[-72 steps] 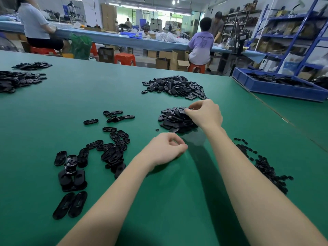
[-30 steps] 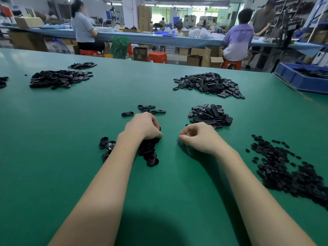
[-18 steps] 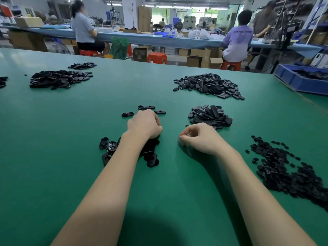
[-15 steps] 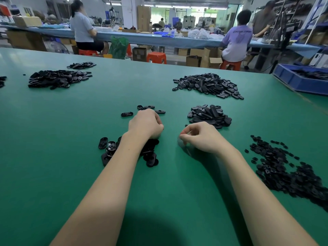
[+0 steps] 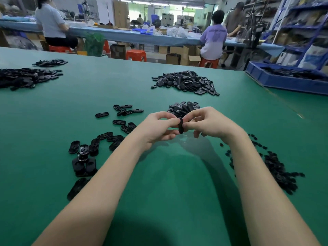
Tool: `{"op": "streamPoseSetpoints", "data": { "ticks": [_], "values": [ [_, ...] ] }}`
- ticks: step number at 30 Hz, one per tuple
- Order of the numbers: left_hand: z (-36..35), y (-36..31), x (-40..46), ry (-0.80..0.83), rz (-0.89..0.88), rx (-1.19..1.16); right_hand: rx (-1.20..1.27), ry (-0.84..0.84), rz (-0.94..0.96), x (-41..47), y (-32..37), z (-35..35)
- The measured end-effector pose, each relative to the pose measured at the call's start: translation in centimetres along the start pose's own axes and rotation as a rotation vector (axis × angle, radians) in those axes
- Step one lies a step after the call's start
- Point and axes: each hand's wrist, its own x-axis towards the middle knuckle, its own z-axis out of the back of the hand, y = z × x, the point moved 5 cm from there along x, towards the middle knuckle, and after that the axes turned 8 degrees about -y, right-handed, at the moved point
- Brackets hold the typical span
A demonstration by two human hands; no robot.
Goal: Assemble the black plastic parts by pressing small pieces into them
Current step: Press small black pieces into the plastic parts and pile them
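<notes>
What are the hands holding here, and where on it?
Both hands, left and right, pinch one black oval part held edge-on between them, fingertips on its opposite faces, above the table.

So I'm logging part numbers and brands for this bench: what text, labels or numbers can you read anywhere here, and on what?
Nothing can be read.
Back of the lilac T-shirt on the seated person: a line of print, too blurred to read.
Brown cardboard boxes under the far table: no readable marking.
Black oval plastic part held between both hands: no marking visible.
</notes>
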Motion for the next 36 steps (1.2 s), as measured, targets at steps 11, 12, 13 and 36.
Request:
{"op": "streamPoseSetpoints", "data": {
  "ticks": [11, 12, 13, 36],
  "values": [
    [-3.6, 2.8, -1.1, 0.123, 0.047, -0.084, -0.534, -0.225, -0.260, -0.9, -4.6, 5.7],
    [-3.7, 2.9, -1.1, 0.126, 0.045, -0.076, -0.574, -0.242, -0.302, -1.2, -5.0, 6.0],
    [-3.7, 2.9, -1.0, 0.126, 0.042, -0.067, -0.587, -0.244, -0.340, -1.5, -5.3, 6.2],
    [-2.7, 2.0, -0.4, -0.032, -0.142, 0.030, 0.025, -0.015, -0.137, -0.9, -2.9, 3.0]
  ]
}}
